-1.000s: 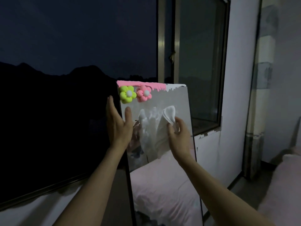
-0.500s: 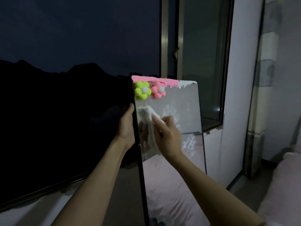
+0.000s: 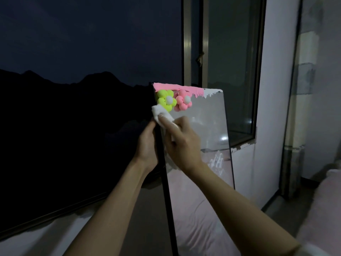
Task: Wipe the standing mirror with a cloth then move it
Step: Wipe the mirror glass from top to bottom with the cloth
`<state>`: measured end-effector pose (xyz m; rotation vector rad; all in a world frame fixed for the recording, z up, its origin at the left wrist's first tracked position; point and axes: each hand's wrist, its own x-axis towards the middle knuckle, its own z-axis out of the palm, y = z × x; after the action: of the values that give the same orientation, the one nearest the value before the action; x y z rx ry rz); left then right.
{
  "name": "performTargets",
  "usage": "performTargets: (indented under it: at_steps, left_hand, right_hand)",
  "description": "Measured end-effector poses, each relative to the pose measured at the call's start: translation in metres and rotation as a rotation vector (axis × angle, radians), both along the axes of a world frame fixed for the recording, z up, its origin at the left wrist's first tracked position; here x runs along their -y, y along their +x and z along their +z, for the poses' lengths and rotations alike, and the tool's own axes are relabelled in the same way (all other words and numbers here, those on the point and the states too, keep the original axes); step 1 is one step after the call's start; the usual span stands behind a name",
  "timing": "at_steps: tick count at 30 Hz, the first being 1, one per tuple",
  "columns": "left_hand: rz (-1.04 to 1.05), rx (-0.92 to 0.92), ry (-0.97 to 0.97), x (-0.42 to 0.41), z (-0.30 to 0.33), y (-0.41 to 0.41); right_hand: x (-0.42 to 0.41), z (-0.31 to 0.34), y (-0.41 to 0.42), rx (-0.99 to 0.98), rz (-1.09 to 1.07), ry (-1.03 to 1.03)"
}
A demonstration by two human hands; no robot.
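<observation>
The tall standing mirror [image 3: 208, 130] has a black frame, a pink and white top edge, and a yellow and a pink flower stuck at its upper left. It stands in front of me, angled to the right. My left hand [image 3: 147, 143] grips its left frame edge from behind, fingers hidden by the frame. My right hand [image 3: 180, 143] holds a white cloth [image 3: 162, 114] and presses it on the glass at the upper left, just under the yellow flower.
A large dark window [image 3: 73, 89] fills the left, with its sill [image 3: 55, 226] below. A second window with a metal frame [image 3: 193, 43] is behind the mirror. A white wall [image 3: 273, 89] rises on the right. Pink bedding [image 3: 324, 209] lies at lower right.
The mirror has turned further to the right. My left hand went from flat on the edge to gripping it. My right hand moved the cloth up and left toward the yellow flower.
</observation>
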<state>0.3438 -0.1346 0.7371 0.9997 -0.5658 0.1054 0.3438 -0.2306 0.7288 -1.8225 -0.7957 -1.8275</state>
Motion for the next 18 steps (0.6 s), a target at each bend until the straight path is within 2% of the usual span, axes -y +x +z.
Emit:
performTargets:
  at_steps: [3,5,7,8,10,12,14,18]
  left_hand:
    - [0.011,-0.018,0.041,-0.007,0.0,-0.004]
    - [0.03,-0.016,0.053,-0.009,0.0,-0.004]
    - [0.095,0.004,0.057,-0.008,0.001,-0.004]
    - [0.12,0.004,0.063,-0.007,0.002,-0.004]
    - [0.131,-0.003,0.068,-0.005,0.006,-0.005]
    - [0.166,0.017,0.054,-0.003,0.015,-0.005]
    - [0.2,0.039,0.04,0.0,0.025,-0.006]
    - [0.197,0.056,0.06,0.003,0.026,-0.006]
  right_hand:
    - [0.011,-0.018,0.013,-0.111,-0.033,0.015]
    - [0.024,-0.03,0.022,-0.397,-0.017,0.184]
    - [0.037,-0.03,0.027,-0.745,0.069,0.469]
    - [0.042,-0.027,0.026,-0.826,0.089,0.555]
    - [0.042,-0.017,0.015,-0.732,0.026,0.509]
    - [0.029,-0.004,-0.003,-0.45,0.07,0.36]
    - [0.011,0.008,-0.015,-0.288,0.109,0.233]
    - [0.001,0.008,-0.004,-0.28,0.087,0.186]
